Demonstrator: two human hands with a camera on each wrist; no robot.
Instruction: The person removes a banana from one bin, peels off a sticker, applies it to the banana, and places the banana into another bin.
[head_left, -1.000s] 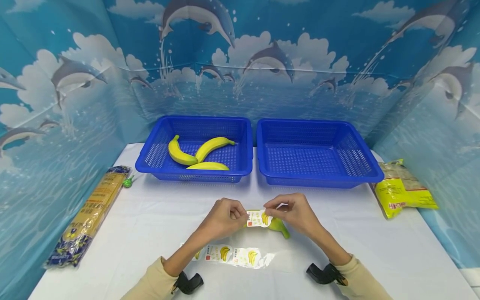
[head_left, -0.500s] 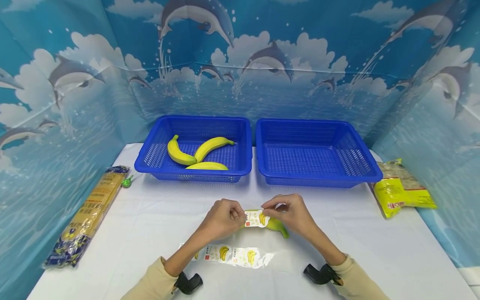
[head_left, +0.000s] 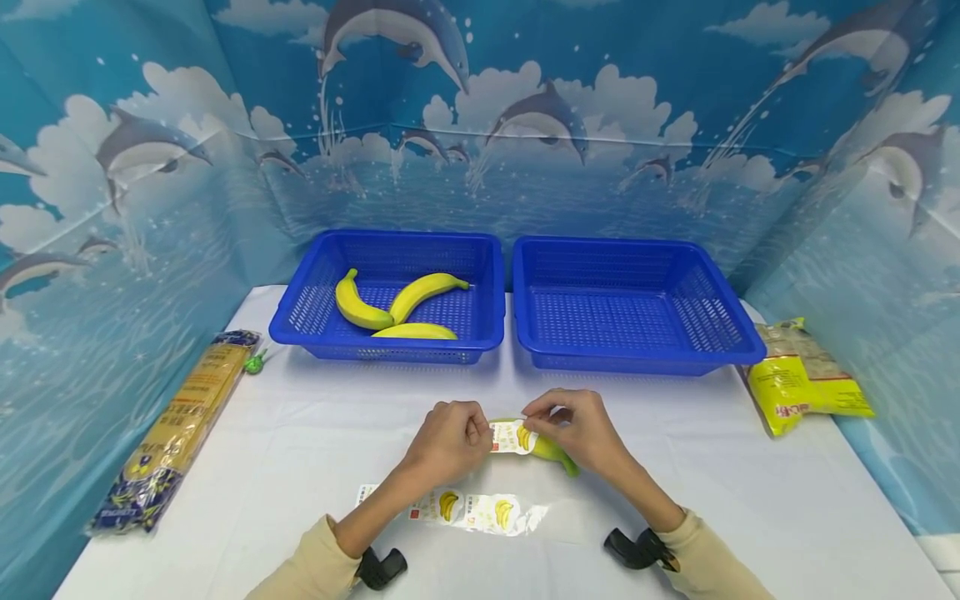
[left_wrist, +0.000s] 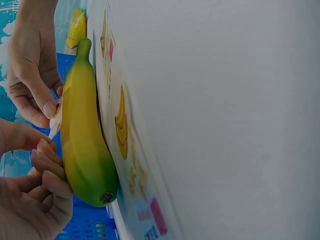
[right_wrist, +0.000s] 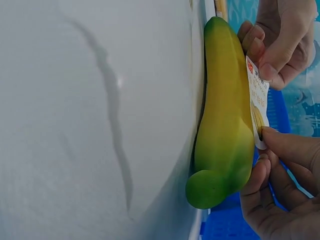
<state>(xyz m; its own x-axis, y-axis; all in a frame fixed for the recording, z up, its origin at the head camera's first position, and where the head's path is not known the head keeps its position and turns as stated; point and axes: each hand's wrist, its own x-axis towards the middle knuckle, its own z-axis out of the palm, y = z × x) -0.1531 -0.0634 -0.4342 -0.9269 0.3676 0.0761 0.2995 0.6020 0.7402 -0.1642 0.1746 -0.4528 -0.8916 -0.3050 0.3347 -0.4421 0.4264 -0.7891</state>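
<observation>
In the head view, a banana-print sticker (head_left: pixel 512 437) is stretched between both hands over a yellow-green banana (head_left: pixel 553 454) on the table. My left hand (head_left: pixel 452 437) pinches the sticker's left end. Its right end, with the printed bananas, is pinched between thumb and fingers of my right hand (head_left: pixel 576 427). The right wrist view shows the sticker (right_wrist: pixel 258 107) along the banana (right_wrist: pixel 225 100); whether its middle is fully stuck down I cannot tell. Curled left fingers touch or nearly touch the banana (left_wrist: pixel 86 130) in the left wrist view. A strip of similar stickers (head_left: pixel 480 512) lies nearer me.
Three bananas (head_left: pixel 427 296) lie in the left blue basket (head_left: pixel 390 344). A second blue basket (head_left: pixel 637 358) stands beside it. At left are a pack of spaghetti (head_left: pixel 180 425) and a small green object (head_left: pixel 255 363); a yellow food bag (head_left: pixel 806 379) lies at right.
My left wrist and forearm have shifted slightly right, uncovering the left end of the sticker strip. The right hand has moved slightly left. Both hands still pinch the sticker over the banana.
</observation>
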